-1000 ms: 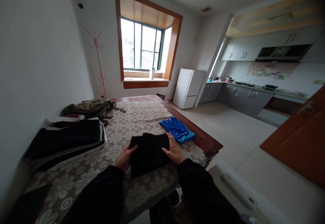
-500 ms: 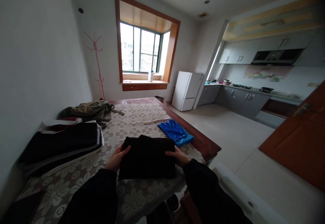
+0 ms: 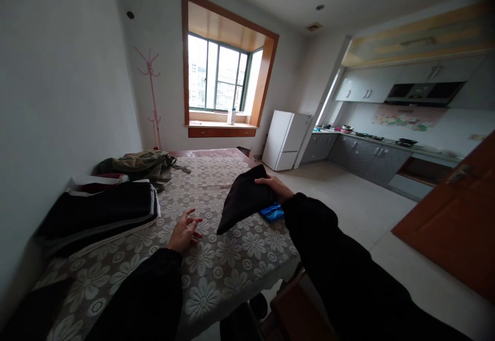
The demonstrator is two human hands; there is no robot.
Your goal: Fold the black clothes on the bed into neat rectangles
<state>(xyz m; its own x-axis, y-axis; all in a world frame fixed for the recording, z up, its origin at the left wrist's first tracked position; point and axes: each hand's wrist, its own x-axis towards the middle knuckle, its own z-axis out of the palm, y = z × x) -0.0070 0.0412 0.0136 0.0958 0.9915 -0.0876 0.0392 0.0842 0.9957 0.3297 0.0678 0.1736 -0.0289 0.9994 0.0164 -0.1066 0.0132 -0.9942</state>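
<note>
Two hands worked over a flowered tablecloth (image 3: 230, 276), which serves as the landmark here. The right hand (image 3: 273, 183) was closed on one edge of a folded black cloth (image 3: 244, 199), thumb laid on top and the other fingers mostly hidden behind it. The left hand (image 3: 184, 231), empty, was spread with its fingers loosely bent, low above the middle of the tablecloth; whether any fingertip touched the lace could not be told. The black cloth hung above the right part of the tablecloth, flat and tilted, a pointed corner slanting down to the left, its layers too dark to count. It covered much of a shiny blue folded piece (image 3: 273, 212) lying at the tablecloth's right side. Along the left side of the tablecloth sat a stack of dark folded textiles (image 3: 104, 212), with an olive bag (image 3: 133, 163) just behind. Lace pattern showed between that stack and the black cloth. A bare wooden rim bordered the tablecloth's far end, and pale floor (image 3: 336, 173) spread beyond its right edge.
</note>
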